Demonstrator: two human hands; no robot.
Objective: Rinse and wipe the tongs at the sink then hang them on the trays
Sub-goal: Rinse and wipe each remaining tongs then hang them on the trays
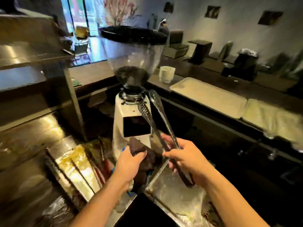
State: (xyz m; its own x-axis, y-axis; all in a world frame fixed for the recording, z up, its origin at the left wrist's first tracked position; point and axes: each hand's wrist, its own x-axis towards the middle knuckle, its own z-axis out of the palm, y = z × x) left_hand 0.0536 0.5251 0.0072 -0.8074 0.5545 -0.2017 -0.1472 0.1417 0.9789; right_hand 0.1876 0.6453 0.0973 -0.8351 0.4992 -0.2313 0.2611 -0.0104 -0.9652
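Note:
Metal tongs (155, 112) with perforated tips point up and away, their two arms spread apart in front of a coffee grinder. My right hand (185, 158) grips the tongs near their hinged end, fingers curled round both arms. My left hand (131, 161) holds a dark brown cloth (144, 158) bunched against the lower part of the tongs. Two pale trays (211, 97) lie flat on the counter at the right.
A coffee grinder (131, 115) with a clear bean hopper stands straight ahead. A white cup (166, 74) sits on the dark counter behind it. A steel surface (173, 195) lies below my hands, and steel shelving (32, 63) fills the left.

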